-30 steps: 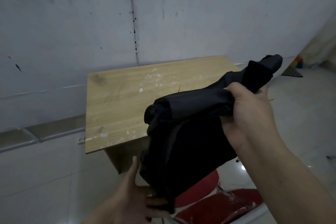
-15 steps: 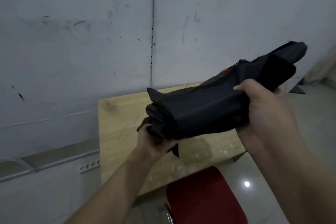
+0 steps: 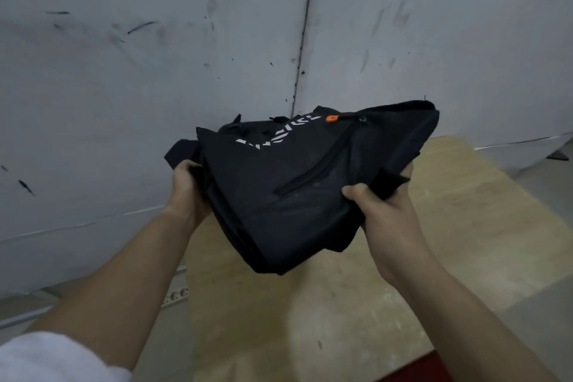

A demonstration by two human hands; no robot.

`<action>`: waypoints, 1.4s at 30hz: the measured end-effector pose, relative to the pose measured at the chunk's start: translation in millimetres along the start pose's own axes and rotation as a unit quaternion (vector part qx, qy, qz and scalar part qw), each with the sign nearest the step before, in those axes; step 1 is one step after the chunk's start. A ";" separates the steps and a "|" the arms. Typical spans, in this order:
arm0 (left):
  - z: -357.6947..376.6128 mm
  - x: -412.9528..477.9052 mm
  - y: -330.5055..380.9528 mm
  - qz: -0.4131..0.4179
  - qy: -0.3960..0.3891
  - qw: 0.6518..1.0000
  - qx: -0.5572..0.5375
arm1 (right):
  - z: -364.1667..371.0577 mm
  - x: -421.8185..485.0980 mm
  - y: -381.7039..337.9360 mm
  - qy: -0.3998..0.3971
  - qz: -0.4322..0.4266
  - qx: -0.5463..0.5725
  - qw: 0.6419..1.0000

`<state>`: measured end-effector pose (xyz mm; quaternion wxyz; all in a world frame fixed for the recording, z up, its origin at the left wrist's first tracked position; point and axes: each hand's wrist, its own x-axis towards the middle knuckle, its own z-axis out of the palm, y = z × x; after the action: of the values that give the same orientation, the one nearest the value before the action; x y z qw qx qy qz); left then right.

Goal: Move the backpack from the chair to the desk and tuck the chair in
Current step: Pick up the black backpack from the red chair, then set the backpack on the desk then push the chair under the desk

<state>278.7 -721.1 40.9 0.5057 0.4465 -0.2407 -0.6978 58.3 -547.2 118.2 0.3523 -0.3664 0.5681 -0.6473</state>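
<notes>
Backpack [image 3: 288, 192] is held in the air above the desk [image 3: 465, 226], not yet set down. Left hand [image 3: 189, 192] and right hand [image 3: 387, 214] each have a closed grip on its ends. Chair [image 3: 431, 366] remains untucked, apparently.

The desk [image 3: 434, 257] top is bare under the backpack [image 3: 294, 189], so there is room. The wall [image 3: 155, 71] blocks the far side. The red chair [image 3: 431, 369] sits at the near edge.
</notes>
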 end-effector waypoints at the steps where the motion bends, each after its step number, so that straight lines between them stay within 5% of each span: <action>1: -5.4 11.5 -2.3 0.007 0.006 1.000 -0.001 | 1.7 2.4 14.9 0.004 -0.001 0.007 1.000; 6: -38.4 54.5 -50.6 -0.060 0.027 0.990 0.122 | -6.4 -18.7 134.0 0.092 0.153 0.042 0.983; 10: -82.9 61.1 -105.0 -0.171 0.060 0.930 0.318 | -20.5 -58.9 223.1 0.096 0.337 0.014 0.936; 18: -111.7 -11.1 -141.0 -0.098 -0.002 0.970 0.223 | -38.2 -105.0 248.1 0.013 0.440 -0.040 0.897; 23: -103.4 -55.6 -163.5 -0.099 -0.010 0.945 0.310 | -88.6 -71.8 220.8 0.117 0.429 -0.003 0.896; 28: -103.2 -71.9 -192.0 -0.163 -0.046 0.927 0.333 | -93.4 -40.9 220.8 0.043 0.383 -0.116 0.915; 42: -110.9 -53.7 -184.5 -0.054 -0.024 0.929 0.366 | -65.2 -51.3 257.2 0.092 0.276 -0.207 0.934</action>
<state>289.1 -590.2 -137.9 0.2627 0.5960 -0.4675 -0.5977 36.2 -498.7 -146.7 0.3798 -0.1991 0.7979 -0.4237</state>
